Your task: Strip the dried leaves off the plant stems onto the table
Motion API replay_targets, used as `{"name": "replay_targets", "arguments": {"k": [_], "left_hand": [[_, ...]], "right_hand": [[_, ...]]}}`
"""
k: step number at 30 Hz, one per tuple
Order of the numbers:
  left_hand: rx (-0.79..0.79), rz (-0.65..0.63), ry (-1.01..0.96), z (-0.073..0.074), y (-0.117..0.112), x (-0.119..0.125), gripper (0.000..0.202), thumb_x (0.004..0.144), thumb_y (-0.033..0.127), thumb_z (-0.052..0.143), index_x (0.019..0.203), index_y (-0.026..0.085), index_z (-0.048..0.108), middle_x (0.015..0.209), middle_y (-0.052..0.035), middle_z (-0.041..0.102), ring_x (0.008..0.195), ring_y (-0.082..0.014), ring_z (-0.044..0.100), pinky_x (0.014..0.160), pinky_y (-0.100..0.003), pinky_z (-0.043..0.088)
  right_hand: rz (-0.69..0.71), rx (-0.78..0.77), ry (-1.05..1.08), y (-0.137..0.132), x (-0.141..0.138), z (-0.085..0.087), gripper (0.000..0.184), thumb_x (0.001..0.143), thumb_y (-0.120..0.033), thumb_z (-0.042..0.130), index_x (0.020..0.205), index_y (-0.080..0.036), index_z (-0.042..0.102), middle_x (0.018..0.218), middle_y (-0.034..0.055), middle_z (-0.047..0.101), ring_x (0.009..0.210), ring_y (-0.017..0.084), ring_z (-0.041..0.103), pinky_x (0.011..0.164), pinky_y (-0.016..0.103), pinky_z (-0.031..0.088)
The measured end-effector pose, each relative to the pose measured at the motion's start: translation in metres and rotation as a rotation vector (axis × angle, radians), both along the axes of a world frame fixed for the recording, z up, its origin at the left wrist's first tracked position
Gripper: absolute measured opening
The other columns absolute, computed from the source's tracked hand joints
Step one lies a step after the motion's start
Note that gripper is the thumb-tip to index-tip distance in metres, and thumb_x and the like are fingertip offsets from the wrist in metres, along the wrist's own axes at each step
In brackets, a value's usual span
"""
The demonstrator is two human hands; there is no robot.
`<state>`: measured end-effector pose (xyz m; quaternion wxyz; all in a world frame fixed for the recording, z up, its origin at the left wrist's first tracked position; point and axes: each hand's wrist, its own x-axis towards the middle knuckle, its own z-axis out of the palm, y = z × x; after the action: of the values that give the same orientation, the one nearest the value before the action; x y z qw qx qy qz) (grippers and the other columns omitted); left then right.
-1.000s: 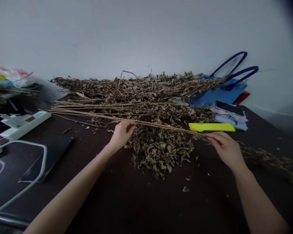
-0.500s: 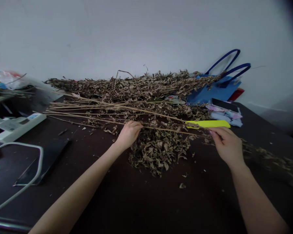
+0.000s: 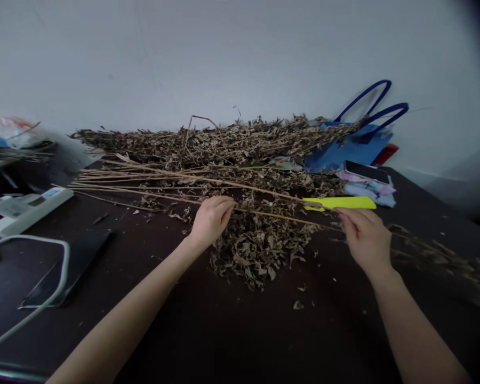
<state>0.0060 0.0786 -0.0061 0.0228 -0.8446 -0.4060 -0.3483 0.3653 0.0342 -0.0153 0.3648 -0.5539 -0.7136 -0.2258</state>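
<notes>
A long dried plant stem (image 3: pixel 282 217) stretches between my two hands, above a heap of loose dried leaves (image 3: pixel 260 248) on the dark table. My left hand (image 3: pixel 213 216) is closed, pinching the stem near the heap's left side. Closed on the same stem farther right is my right hand (image 3: pixel 364 234), near the yellow strip-shaped object (image 3: pixel 350 202). Beyond my right hand the stem's leafy end (image 3: pixel 440 258) trails out to the right, somewhat blurred. Behind the heap, several bare stems (image 3: pixel 116 176) lie with their tips pointing left.
A thick bundle of dried leafy stalks (image 3: pixel 208 144) lies along the wall. At the right back are a blue bag (image 3: pixel 344 149) and a phone (image 3: pixel 367 172) on folded cloth or tissue. To the left are a white power strip (image 3: pixel 28 210), a cable (image 3: pixel 66 256) and a dark flat panel (image 3: pixel 72 266).
My right hand has shifted slightly left along or with the stem. My left hand stays almost where it was, still pinching. A few more leaf bits lie near the heap's front right.
</notes>
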Motion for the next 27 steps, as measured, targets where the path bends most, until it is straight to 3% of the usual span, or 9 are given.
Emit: {"name": "replay_targets", "arguments": {"k": [2,5,11,18,22,27], "left_hand": [[0.143,-0.028,-0.070,0.012,-0.004,0.010,0.027,0.088,0.016,0.041,0.110,0.018,0.057,0.116,-0.0098,0.060,0.107,-0.0204,0.055,0.088,-0.036,0.045],[0.184,-0.054,0.081,0.026,-0.001,0.028,0.034,0.087,0.014,0.044,0.121,0.016,0.048,0.121,-0.0111,0.057,0.105,-0.0204,0.055,0.085,-0.034,0.047],[0.127,0.012,0.386,0.030,0.018,0.046,0.019,0.086,0.016,0.047,0.102,0.014,0.057,0.086,-0.0088,0.063,0.084,-0.0208,0.057,0.066,-0.030,0.047],[0.213,0.121,0.424,0.053,0.028,0.033,0.019,0.087,0.015,0.042,0.094,0.017,0.060,0.082,-0.0074,0.062,0.081,-0.0223,0.054,0.058,-0.030,0.042],[0.223,0.160,0.382,0.061,0.034,0.021,0.022,0.087,0.013,0.040,0.093,0.016,0.060,0.082,-0.0082,0.062,0.081,-0.0227,0.054,0.058,-0.030,0.041],[0.235,0.171,0.383,0.062,0.036,0.005,0.023,0.085,0.013,0.040,0.093,0.018,0.060,0.084,-0.0083,0.063,0.082,-0.0235,0.054,0.062,-0.032,0.042]], "right_hand": [[0.015,-0.004,-0.032,0.001,-0.004,-0.002,0.020,0.089,-0.025,0.046,0.095,-0.019,0.064,0.088,0.0067,0.065,0.083,0.021,0.058,0.076,0.035,0.044],[0.035,-0.007,-0.061,0.001,-0.012,-0.003,0.019,0.088,-0.022,0.047,0.095,-0.019,0.064,0.087,0.0066,0.065,0.082,0.021,0.058,0.076,0.035,0.043],[0.034,-0.016,-0.075,-0.002,-0.019,-0.002,0.017,0.088,-0.022,0.047,0.095,-0.019,0.062,0.086,0.0062,0.064,0.083,0.020,0.057,0.078,0.034,0.041],[-0.247,-0.101,-0.102,-0.001,0.002,0.006,0.040,0.085,-0.035,0.051,0.122,-0.019,0.050,0.095,0.0085,0.062,0.093,0.027,0.052,0.083,0.040,0.036],[-0.441,-0.108,-0.136,0.000,0.023,0.000,0.038,0.085,-0.039,0.049,0.115,-0.017,0.055,0.094,0.0106,0.062,0.093,0.029,0.050,0.080,0.040,0.035],[-0.525,-0.165,-0.155,0.001,0.040,-0.008,0.040,0.083,-0.044,0.047,0.111,-0.016,0.056,0.096,0.0125,0.062,0.096,0.031,0.047,0.082,0.044,0.032]]}}
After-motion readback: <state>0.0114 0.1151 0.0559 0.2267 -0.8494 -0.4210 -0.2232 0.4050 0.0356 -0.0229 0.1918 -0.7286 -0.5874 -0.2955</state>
